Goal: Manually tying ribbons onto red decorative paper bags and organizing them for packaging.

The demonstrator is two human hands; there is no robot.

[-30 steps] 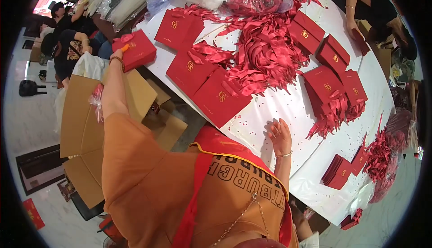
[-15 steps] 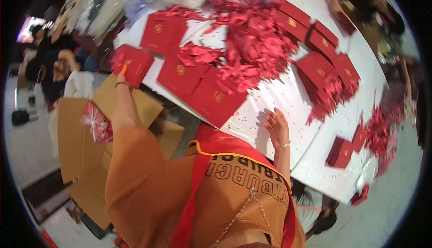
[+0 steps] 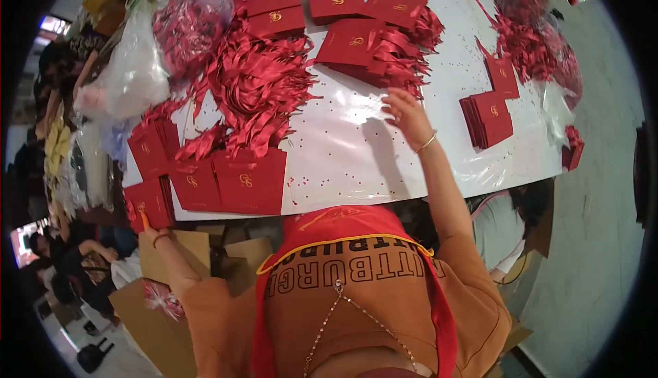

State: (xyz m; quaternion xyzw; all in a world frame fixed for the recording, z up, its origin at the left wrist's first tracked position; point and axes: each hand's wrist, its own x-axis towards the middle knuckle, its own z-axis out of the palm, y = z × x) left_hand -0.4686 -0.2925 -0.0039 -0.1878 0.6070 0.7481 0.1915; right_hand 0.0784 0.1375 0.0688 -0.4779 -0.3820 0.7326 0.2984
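Observation:
At the table's left corner, my left hand (image 3: 152,230) is closed on a stack of red paper bags (image 3: 152,203) with a gold emblem. Something orange shows at that hand's thumb. My right hand (image 3: 408,119) is stretched out over the table with its fingers apart and nothing in them. Just beyond its fingertips lies another stack of red bags, the red gift bags (image 3: 349,43), with loose ribbon handles (image 3: 403,59) spilling toward me. Two flat piles of red bags (image 3: 247,185) lie along the near edge, right of my left hand.
A big heap of red ribbons (image 3: 257,87) covers the table's left middle. Plastic-wrapped bundles (image 3: 130,63) stand at the left. Smaller bag stacks (image 3: 488,119) lie at the right. An open cardboard box (image 3: 154,323) stands below my left arm. People (image 3: 89,268) are at the left.
The view has turned to the right. My right arm has stretched forward from near my body to the bags with loose ribbons. My left hand keeps hold of its stack.

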